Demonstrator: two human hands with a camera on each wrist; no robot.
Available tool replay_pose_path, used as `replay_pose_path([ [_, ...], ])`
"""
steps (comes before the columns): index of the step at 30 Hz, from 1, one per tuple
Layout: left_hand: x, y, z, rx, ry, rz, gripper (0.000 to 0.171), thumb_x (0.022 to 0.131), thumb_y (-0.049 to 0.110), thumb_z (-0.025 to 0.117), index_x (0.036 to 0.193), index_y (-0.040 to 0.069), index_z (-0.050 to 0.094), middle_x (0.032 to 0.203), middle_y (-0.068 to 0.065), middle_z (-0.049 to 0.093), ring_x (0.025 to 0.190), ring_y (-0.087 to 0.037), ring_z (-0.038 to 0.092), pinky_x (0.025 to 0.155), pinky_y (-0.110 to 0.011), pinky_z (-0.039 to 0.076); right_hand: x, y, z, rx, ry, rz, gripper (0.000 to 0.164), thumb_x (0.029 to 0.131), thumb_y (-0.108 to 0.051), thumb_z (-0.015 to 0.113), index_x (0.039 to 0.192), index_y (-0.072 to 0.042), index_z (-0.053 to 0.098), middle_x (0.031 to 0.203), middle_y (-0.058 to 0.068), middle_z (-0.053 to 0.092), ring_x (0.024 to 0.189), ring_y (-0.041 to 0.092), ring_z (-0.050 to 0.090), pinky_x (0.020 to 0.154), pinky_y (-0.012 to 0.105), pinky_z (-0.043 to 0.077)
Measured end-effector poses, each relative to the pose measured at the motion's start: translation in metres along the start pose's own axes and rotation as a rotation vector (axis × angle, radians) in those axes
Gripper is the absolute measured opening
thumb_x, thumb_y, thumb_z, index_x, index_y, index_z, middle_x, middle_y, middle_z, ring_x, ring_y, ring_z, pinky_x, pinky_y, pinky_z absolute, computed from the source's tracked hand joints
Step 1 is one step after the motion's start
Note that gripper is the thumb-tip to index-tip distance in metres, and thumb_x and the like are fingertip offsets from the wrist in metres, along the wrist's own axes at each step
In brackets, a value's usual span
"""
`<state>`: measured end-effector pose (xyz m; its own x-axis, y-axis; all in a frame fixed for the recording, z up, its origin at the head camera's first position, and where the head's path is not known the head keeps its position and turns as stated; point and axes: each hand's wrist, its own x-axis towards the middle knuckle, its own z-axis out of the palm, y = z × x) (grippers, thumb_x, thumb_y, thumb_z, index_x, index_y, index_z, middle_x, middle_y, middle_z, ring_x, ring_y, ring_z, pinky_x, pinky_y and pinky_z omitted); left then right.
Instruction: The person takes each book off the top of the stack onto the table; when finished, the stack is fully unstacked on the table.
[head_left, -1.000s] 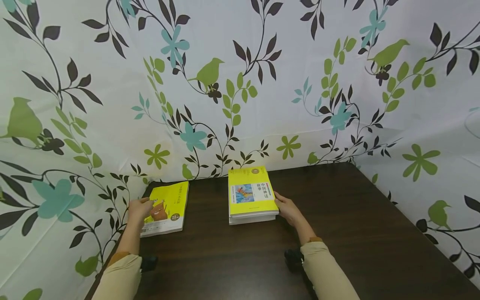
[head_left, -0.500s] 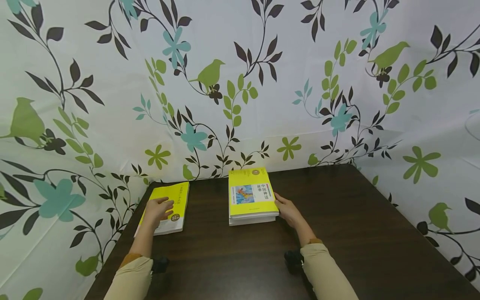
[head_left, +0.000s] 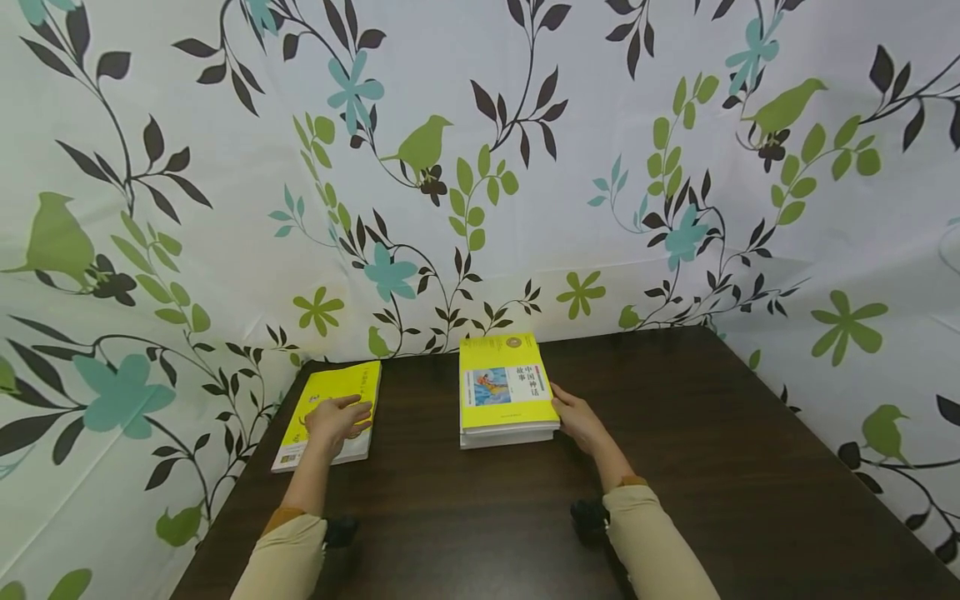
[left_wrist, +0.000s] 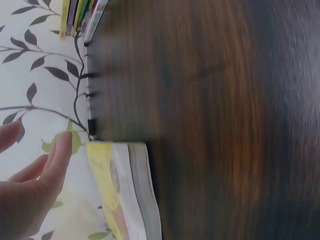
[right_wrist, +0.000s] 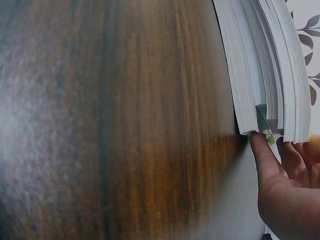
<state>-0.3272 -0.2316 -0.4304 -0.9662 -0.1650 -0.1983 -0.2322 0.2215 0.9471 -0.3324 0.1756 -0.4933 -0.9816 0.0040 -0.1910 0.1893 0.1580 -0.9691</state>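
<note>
In the head view my left hand (head_left: 337,425) hovers over a yellow-covered book (head_left: 337,387) lying flat at the table's back left. Its fingers are loosely extended and hold nothing; in the left wrist view the book's page edges (left_wrist: 142,185) show beyond the hand. A stack of books (head_left: 506,383) stands near the back middle, its top cover yellow with a blue picture and Chinese lettering. My right hand (head_left: 581,417) touches the stack's right side near the front corner. In the right wrist view its fingertips (right_wrist: 260,142) rest against the book edges, fingers fairly straight.
The dark wooden table (head_left: 465,517) runs back to a patterned wall cloth (head_left: 480,167) with birds, leaves and flowers. The cloth also hangs along both sides. A black wrist camera (head_left: 588,521) sits under the right sleeve.
My left hand has moved right from the left book's left edge to over its right part. The right hand stays at the stack, and the books keep their places.
</note>
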Motion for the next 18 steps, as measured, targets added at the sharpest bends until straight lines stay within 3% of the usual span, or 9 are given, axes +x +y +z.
replay_pose_path([
  [7, -0.001, 0.002, 0.017, -0.098, -0.052, 0.001, 0.058, 0.096, 0.007, 0.060, 0.143, -0.016, 0.034, 0.139, -0.037, 0.044, 0.112, -0.034, 0.063, 0.094, -0.042, 0.051, -0.001, 0.000, 0.001, -0.003, -0.010, -0.011, 0.051, 0.107, -0.019, 0.038, 0.155, -0.011, 0.026, 0.158, 0.021, 0.028, 0.128, 0.030, 0.049, 0.109, 0.054, 0.038],
  [11, -0.004, 0.006, 0.025, -0.105, -0.075, 0.017, 0.058, 0.097, 0.010, 0.059, 0.143, -0.015, 0.035, 0.140, -0.036, 0.042, 0.103, -0.027, 0.066, 0.094, -0.041, 0.051, -0.001, 0.001, 0.000, -0.006, -0.011, -0.012, 0.051, 0.107, -0.020, 0.038, 0.155, -0.011, 0.026, 0.158, 0.021, 0.028, 0.126, 0.029, 0.051, 0.109, 0.054, 0.039],
  [18, -0.003, 0.011, 0.043, -0.117, -0.110, 0.041, 0.058, 0.097, 0.011, 0.060, 0.143, -0.014, 0.036, 0.142, -0.035, 0.042, 0.119, -0.036, 0.059, 0.096, -0.041, 0.050, -0.002, -0.001, 0.000, -0.006, -0.008, -0.026, 0.051, 0.107, -0.021, 0.038, 0.155, -0.011, 0.026, 0.157, 0.021, 0.030, 0.122, 0.028, 0.053, 0.108, 0.053, 0.041],
])
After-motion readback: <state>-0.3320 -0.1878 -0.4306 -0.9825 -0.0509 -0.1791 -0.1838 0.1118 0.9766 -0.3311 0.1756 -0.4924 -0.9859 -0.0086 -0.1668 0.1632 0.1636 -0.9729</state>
